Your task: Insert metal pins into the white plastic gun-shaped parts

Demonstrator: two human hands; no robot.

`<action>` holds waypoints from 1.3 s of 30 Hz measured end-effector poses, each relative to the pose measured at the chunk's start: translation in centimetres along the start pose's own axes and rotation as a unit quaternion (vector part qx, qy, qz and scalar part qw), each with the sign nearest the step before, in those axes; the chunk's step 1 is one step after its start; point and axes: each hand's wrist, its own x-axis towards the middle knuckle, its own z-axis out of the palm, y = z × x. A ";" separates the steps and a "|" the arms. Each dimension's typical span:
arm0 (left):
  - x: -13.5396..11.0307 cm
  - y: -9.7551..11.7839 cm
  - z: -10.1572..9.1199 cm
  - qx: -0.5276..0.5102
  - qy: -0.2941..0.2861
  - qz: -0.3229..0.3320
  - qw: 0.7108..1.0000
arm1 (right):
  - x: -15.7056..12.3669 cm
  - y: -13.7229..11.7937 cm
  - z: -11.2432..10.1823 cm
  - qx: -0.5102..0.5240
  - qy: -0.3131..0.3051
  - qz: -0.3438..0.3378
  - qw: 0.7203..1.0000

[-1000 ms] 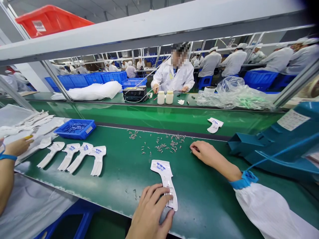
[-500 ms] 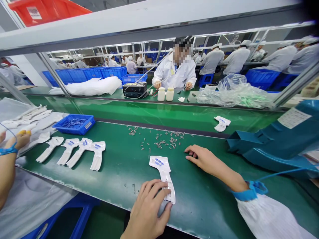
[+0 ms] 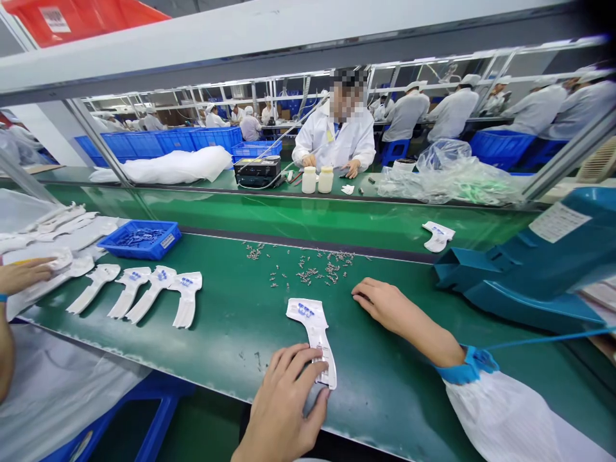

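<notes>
The left hand (image 3: 283,398) seems pressed open on a white plastic part (image 3: 308,321), the right hand (image 3: 389,308) open and empty near small metal parts (image 3: 308,266)

Green conveyor bench (image 3: 226,340) runs across lower frame, edge toward viewer. Left end, upper part: blue plastic tray (image 3: 139,247) holding small dark parts. Centre, near far edge: scattered small metal parts (image 3: 303,266). Left of centre: row of four white moulded pieces (image 3: 154,292), close but not touching. Lower centre: one more white moulded piece (image 3: 308,321), set apart. Right: teal plastic housing (image 3: 510,276).
</notes>
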 end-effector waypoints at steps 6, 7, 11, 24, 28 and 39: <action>-0.2 0.0 0.1 -0.022 -0.003 -0.003 1.000 | -1.8 -4.9 -1.9 0.163 -0.062 0.036 0.984; -0.2 -0.1 0.2 -0.027 0.004 -0.006 1.000 | -2.2 -6.0 -2.1 0.204 -0.082 0.033 0.975; -0.2 -0.5 0.9 -0.018 0.062 -0.063 0.996 | -3.3 -9.3 -2.3 0.277 -0.133 -0.008 0.952; 0.4 -0.8 1.7 0.005 -0.004 -0.101 0.995 | -0.6 -11.8 -3.0 0.080 -0.220 -0.004 0.972; 0.4 -0.8 1.6 -0.003 -0.011 -0.106 0.994 | -0.2 -12.2 -3.2 0.052 -0.238 0.001 0.970; 0.4 -0.6 1.4 -0.002 -0.013 -0.111 0.994 | 0.7 -11.8 -3.3 0.049 -0.265 0.030 0.963</action>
